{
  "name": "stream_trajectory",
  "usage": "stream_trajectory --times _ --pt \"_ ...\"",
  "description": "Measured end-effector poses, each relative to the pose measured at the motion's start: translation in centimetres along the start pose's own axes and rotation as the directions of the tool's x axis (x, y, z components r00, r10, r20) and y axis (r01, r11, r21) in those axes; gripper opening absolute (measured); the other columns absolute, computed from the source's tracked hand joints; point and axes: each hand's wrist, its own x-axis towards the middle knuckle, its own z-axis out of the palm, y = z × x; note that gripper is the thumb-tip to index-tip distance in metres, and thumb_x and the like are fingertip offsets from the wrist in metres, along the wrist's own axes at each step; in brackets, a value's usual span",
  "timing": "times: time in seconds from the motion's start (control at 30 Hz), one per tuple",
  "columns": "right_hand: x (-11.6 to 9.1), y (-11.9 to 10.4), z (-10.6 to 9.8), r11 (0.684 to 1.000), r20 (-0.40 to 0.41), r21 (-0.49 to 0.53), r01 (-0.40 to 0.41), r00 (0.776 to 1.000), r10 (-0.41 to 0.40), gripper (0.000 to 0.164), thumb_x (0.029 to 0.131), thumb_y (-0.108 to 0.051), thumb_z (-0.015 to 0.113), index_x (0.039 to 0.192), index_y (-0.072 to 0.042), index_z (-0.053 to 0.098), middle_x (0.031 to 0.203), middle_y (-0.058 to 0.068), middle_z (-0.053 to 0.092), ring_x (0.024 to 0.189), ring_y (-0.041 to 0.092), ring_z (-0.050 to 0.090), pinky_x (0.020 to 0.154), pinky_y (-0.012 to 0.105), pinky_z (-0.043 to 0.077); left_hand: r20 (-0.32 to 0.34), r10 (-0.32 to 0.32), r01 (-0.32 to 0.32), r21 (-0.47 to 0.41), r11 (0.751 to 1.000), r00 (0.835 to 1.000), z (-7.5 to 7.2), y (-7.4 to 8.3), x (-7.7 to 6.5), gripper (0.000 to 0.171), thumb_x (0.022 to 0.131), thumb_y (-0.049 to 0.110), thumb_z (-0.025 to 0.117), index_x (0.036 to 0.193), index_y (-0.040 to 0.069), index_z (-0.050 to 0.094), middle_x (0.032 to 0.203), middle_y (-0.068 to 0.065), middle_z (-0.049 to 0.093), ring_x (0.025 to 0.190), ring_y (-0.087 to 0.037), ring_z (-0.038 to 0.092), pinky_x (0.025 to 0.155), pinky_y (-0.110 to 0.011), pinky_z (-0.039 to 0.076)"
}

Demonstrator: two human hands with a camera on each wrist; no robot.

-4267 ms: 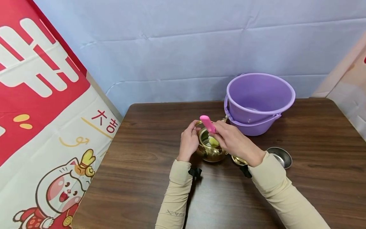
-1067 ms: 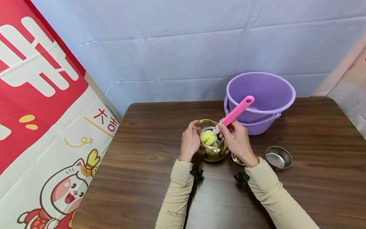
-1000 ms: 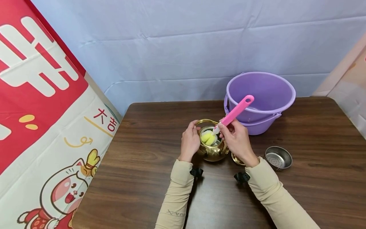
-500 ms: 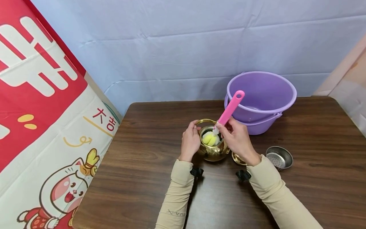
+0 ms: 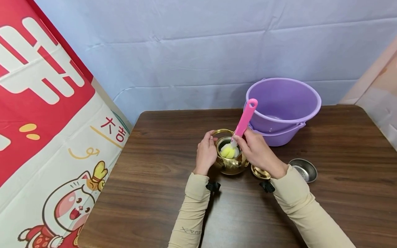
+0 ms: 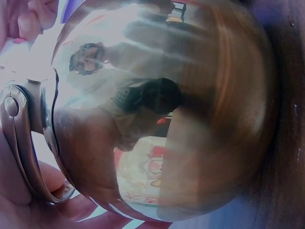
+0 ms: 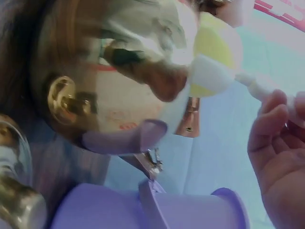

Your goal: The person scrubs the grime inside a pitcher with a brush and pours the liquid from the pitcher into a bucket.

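A shiny brass teapot (image 5: 231, 168) stands lidless on the table, its hoop handle (image 5: 221, 131) raised. My left hand (image 5: 206, 154) grips it at the left, with fingers round the handle's base. My right hand (image 5: 258, 150) pinches a sponge brush by its neck. The brush's pink handle (image 5: 246, 117) points up and slightly right, while its yellow-and-white sponge head (image 5: 228, 151) sits in the teapot's mouth. In the right wrist view the sponge (image 7: 214, 52) shows at the opening. A brass lid (image 5: 260, 172) lies under my right wrist, partly hidden.
Behind my right hand stands a purple bucket (image 5: 283, 129) with its bail lowered at the front. A small perforated steel strainer (image 5: 305, 170) lies to the right, partly covered by my sleeve. Cloth hangs behind the table (image 5: 155, 179).
Earlier the brush sat deeper in the teapot, handle leaning left. It then rose and tipped right; over the last second its handle swung back more upright. The left hand and teapot hold still.
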Motion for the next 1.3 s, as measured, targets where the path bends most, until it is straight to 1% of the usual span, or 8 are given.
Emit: stream_trajectory --times 0.13,0.27,0.47,0.63,0.8,1.03,1.2,1.3 --pt "0.2 -0.1 -0.2 0.999 0.046 -0.029 0.025 0.999 -0.024 0.006 0.097 -0.009 0.056 0.099 -0.004 0.059 0.077 0.002 0.057 0.067 0.012 0.049 0.062 0.027 0.042 -0.002 -0.001 0.001 0.002 1.000 1.000 0.0 -0.1 0.2 0.037 0.106 0.022 0.031 0.133 0.020 0.056 0.109 -0.004 0.071 0.106 -0.027 0.065 0.088 -0.045 0.049" --pt "0.4 -0.2 -0.3 0.999 0.090 -0.036 0.015 0.996 -0.011 0.006 0.097 -0.010 0.056 0.101 -0.005 0.057 0.080 0.002 0.053 0.069 0.012 0.049 0.065 0.029 0.042 -0.008 -0.007 0.007 0.009 1.000 1.000 -0.1 -0.2 0.4 0.037 0.106 0.023 0.031 0.133 0.020 0.056 0.109 -0.003 0.071 0.106 -0.027 0.065 0.088 -0.044 0.049" --pt "0.8 -0.3 -0.4 1.000 0.172 -0.022 -0.009 0.985 0.013 0.010 0.098 -0.012 0.053 0.106 -0.005 0.053 0.083 0.002 0.054 0.070 0.012 0.049 0.066 0.029 0.043 -0.017 -0.025 0.025 0.012 1.000 1.000 -0.1 -0.4 0.6 0.037 0.106 0.024 0.031 0.133 0.021 0.056 0.110 -0.003 0.071 0.108 -0.027 0.064 0.089 -0.045 0.048" --pt "1.1 -0.2 -0.5 0.999 0.213 -0.033 0.016 0.977 -0.008 0.009 0.099 -0.011 0.052 0.106 -0.006 0.051 0.083 0.002 0.052 0.070 0.012 0.048 0.066 0.028 0.043 -0.022 -0.029 0.029 0.015 0.999 0.999 -0.1 -0.6 0.9 0.037 0.106 0.023 0.030 0.132 0.020 0.056 0.110 -0.004 0.071 0.109 -0.028 0.063 0.090 -0.045 0.048" --pt "1.4 -0.1 -0.4 0.996 0.216 -0.058 0.067 0.975 -0.053 0.007 0.098 -0.011 0.053 0.103 -0.006 0.051 0.081 0.001 0.049 0.070 0.012 0.047 0.067 0.029 0.043 -0.023 -0.034 0.034 0.012 0.999 0.999 -0.1 -0.8 1.2 0.037 0.106 0.024 0.030 0.133 0.020 0.056 0.111 -0.004 0.071 0.110 -0.028 0.063 0.091 -0.046 0.048" --pt "1.9 -0.1 -0.2 0.983 0.227 -0.131 0.130 0.969 -0.097 0.012 0.097 -0.010 0.056 0.103 -0.005 0.048 0.080 0.002 0.051 0.075 0.017 0.052 0.071 0.036 0.046 -0.028 -0.026 0.027 0.009 1.000 0.999 0.0 -1.0 1.6 0.037 0.106 0.022 0.032 0.134 0.022 0.056 0.109 -0.002 0.072 0.109 -0.026 0.064 0.089 -0.044 0.048" --pt "1.9 -0.3 -0.2 0.975 0.239 -0.157 0.155 0.964 -0.115 0.012 0.096 -0.011 0.058 0.103 -0.007 0.050 0.081 0.002 0.052 0.074 0.016 0.052 0.068 0.033 0.045 -0.026 -0.017 0.017 0.008 1.000 1.000 0.0 -1.2 1.9 0.037 0.105 0.017 0.034 0.135 0.022 0.055 0.109 -0.003 0.072 0.108 -0.025 0.064 0.088 -0.043 0.048" --pt "2.0 -0.3 0.0 0.964 0.226 -0.180 0.197 0.962 -0.155 0.012 0.094 -0.010 0.060 0.102 -0.006 0.051 0.085 0.003 0.055 0.075 0.017 0.052 0.068 0.033 0.046 -0.021 -0.018 0.018 0.010 1.000 1.000 0.0 -1.2 2.1 0.038 0.104 0.017 0.035 0.136 0.023 0.055 0.110 -0.003 0.072 0.108 -0.025 0.064 0.088 -0.043 0.048"
